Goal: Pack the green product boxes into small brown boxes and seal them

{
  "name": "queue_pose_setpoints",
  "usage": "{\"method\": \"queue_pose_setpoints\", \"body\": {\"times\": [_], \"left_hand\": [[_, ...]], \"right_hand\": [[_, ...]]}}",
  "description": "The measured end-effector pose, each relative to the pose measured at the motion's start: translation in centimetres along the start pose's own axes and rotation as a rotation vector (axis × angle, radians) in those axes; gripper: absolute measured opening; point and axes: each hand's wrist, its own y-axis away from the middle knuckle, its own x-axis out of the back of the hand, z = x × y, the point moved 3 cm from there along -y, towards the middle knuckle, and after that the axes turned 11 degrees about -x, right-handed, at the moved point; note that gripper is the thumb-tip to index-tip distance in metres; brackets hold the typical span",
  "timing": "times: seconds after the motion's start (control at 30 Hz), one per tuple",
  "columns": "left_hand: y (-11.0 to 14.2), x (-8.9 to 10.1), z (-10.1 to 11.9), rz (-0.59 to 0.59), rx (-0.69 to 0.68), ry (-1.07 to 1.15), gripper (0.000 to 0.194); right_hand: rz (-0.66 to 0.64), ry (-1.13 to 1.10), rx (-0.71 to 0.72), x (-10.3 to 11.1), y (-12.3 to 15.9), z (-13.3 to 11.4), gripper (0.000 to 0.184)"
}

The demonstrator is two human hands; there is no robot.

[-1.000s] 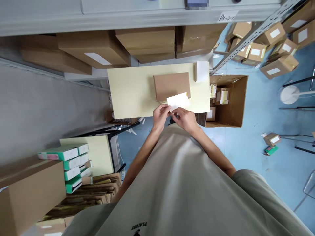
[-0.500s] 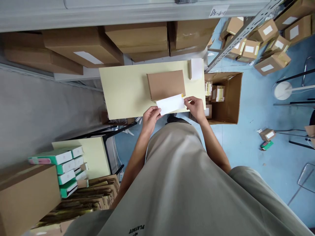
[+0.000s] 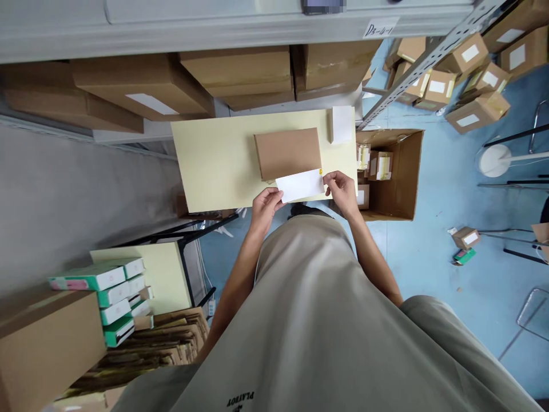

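My left hand (image 3: 265, 207) pinches the lower left corner of a white paper label (image 3: 300, 186) between thumb and fingers. A small yellow mark sits at the label's upper right corner. At the label's right edge is my right hand (image 3: 341, 190), its fingers curled together; whether they grip the edge is too small to make out. Just behind the label, a closed brown cardboard box (image 3: 288, 151) lies on a pale yellow tabletop (image 3: 218, 160). The label overlaps the box's near edge in view.
A white stack of paper (image 3: 341, 125) sits at the table's back right corner. Right of the table stands an open carton (image 3: 397, 177) with small boxes inside. Shelved cartons (image 3: 240, 68) line the back. Green-and-white boxes (image 3: 115, 297) and flattened cardboard (image 3: 171, 340) are at lower left.
The label and both hands have shifted slightly right. My right fingers now sit at the very edge of the label, a little farther from its corner. The box stays on the table.
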Motion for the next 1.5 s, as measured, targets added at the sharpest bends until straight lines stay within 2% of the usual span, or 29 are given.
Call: {"method": "queue_pose_setpoints", "body": {"times": [0.1, 0.2, 0.33, 0.4, 0.6, 0.7, 0.8, 1.0, 1.33, 1.5], "left_hand": [[-0.9, -0.5, -0.2, 0.004, 0.016, -0.039, 0.046], [-2.1, -0.6, -0.7, 0.057, -0.024, -0.100, 0.041], [-3.8, 0.2, -1.4, 0.191, -0.057, -0.238, 0.032], [-4.7, 0.8, -1.5, 0.223, -0.058, -0.311, 0.031], [-9.2, 1.0, -1.3, 0.196, -0.113, -0.414, 0.024], [-11.8, 0.7, -1.4, 0.195, -0.135, -0.499, 0.016], [-13.5, 0.5, -1.7, 0.185, -0.139, -0.591, 0.013], [-14.2, 0.6, -2.2, 0.172, -0.113, -0.721, 0.013], [-15.0, 0.2, -1.7, 0.136, -0.042, -0.896, 0.022], [-15.3, 0.1, -1.6, 0.132, -0.023, -0.950, 0.023]], "right_hand": [[0.005, 0.117, 0.013, 0.2, -0.2, -0.1, 0.031], [-0.003, 0.221, 0.021, 0.0, -0.2, -0.3, 0.034], [-0.093, 0.279, 0.068, -1.1, -0.2, -0.8, 0.040], [-0.116, 0.270, 0.076, -1.7, -1.0, -1.0, 0.043], [-0.078, 0.238, 0.054, -3.0, -7.6, -0.7, 0.054], [-0.067, 0.333, -0.015, -3.8, -10.9, -0.5, 0.044], [-0.040, 0.480, -0.087, -4.4, -12.9, -0.3, 0.030], [0.004, 0.651, -0.154, -5.4, -14.0, 0.5, 0.022], [-0.009, 0.696, -0.222, -5.7, -14.5, 0.0, 0.021], [0.026, 0.730, -0.236, -6.1, -14.1, -0.3, 0.021]]}}
